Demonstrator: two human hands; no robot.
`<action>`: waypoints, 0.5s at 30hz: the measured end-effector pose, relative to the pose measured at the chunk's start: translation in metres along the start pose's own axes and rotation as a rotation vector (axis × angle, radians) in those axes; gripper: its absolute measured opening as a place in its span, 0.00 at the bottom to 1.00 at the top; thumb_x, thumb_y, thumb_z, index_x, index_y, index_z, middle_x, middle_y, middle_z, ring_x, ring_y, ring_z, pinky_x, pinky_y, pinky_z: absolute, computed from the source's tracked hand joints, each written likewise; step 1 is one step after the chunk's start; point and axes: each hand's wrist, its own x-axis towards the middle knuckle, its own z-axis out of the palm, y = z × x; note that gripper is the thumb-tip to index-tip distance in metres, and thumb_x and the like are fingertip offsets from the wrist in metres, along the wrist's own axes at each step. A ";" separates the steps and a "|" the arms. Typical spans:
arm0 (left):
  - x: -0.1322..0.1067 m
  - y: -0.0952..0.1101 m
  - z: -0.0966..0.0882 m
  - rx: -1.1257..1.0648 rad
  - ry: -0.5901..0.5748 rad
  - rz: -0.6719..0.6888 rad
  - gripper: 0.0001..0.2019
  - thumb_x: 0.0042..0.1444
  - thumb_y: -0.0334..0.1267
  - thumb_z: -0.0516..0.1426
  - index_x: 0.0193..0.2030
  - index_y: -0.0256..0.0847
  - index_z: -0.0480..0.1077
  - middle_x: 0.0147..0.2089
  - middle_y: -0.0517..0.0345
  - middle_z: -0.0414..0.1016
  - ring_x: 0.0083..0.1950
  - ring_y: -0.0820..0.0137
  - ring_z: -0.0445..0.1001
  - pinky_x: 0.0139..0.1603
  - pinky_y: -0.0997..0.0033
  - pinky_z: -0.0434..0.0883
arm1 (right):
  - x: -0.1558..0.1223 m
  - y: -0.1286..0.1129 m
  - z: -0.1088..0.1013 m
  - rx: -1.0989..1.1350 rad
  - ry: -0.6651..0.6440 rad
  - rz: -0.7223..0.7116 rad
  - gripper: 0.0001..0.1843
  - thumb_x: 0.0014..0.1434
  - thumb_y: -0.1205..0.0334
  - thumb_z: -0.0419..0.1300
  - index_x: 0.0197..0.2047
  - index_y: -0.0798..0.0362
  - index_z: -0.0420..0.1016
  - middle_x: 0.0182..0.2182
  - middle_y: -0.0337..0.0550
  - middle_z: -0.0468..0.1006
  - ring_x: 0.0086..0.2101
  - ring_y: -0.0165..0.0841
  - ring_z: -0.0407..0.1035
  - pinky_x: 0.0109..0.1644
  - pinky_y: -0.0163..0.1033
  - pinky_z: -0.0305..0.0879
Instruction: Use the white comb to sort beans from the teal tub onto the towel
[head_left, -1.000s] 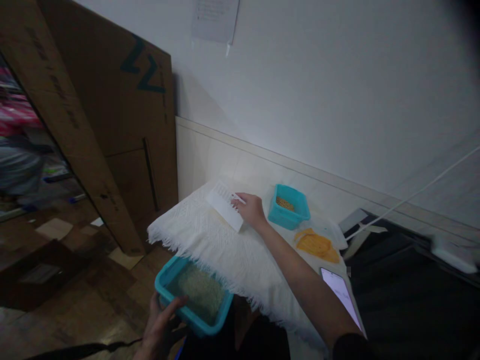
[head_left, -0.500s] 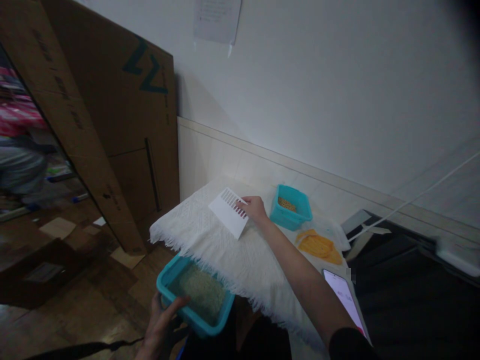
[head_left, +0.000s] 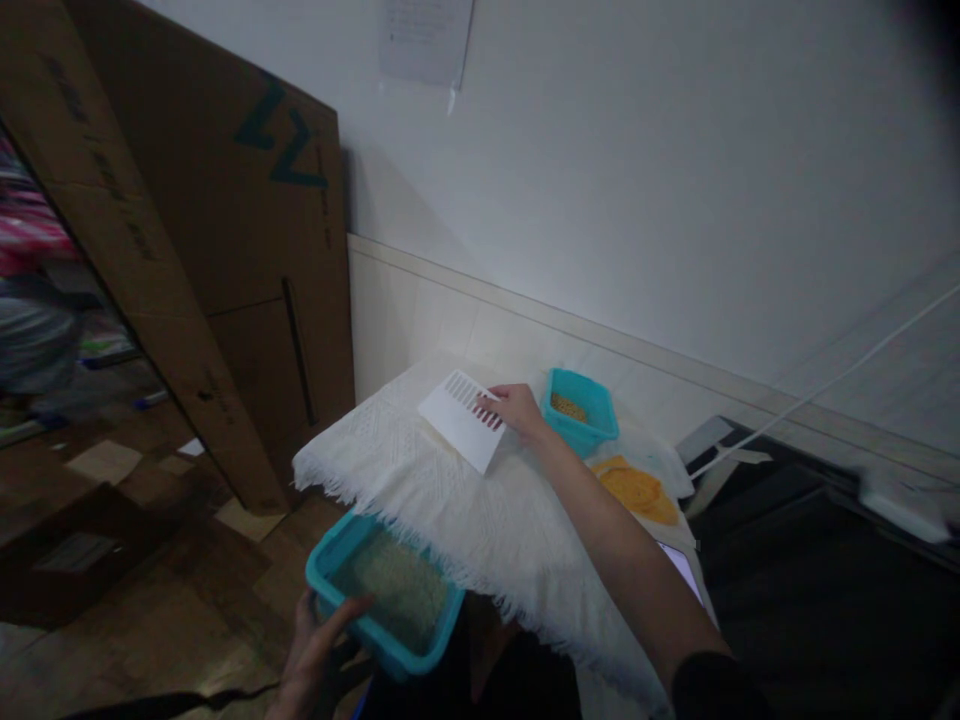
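Low at the table's front edge, my left hand (head_left: 324,635) grips the near rim of a teal plastic basin (head_left: 420,660), thumb over the inside. Pale grains (head_left: 401,585), rice-like, lie in it, partly under the cloth's fringe. Over the table, my right hand (head_left: 519,408) pinches the far right edge of a white card (head_left: 465,425) printed with rows of grey and dark red bars. The card tilts above the white fringed cloth (head_left: 375,450). Just right of that hand stands a second teal basin (head_left: 581,440) with yellowish kernels (head_left: 568,407) inside.
An orange cloth-like piece (head_left: 637,490) and a phone (head_left: 681,572), partly behind my forearm, lie on the table's right side. A tall cardboard box (head_left: 225,230) stands to the left against the wall. Smaller cardboard (head_left: 67,550) lies on the floor. A white cable (head_left: 825,382) crosses at right.
My right hand and the card have shifted slightly right, and the card lies a little flatter. The forearm now covers more of the phone. My left hand keeps its hold on the basin.
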 end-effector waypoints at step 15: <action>-0.014 0.003 -0.010 -0.004 -0.008 0.005 0.47 0.38 0.48 0.78 0.66 0.58 0.67 0.51 0.52 0.81 0.38 0.53 0.85 0.39 0.51 0.82 | -0.016 0.009 0.037 0.012 -0.079 0.023 0.03 0.61 0.66 0.76 0.36 0.57 0.90 0.28 0.44 0.90 0.28 0.38 0.86 0.33 0.36 0.80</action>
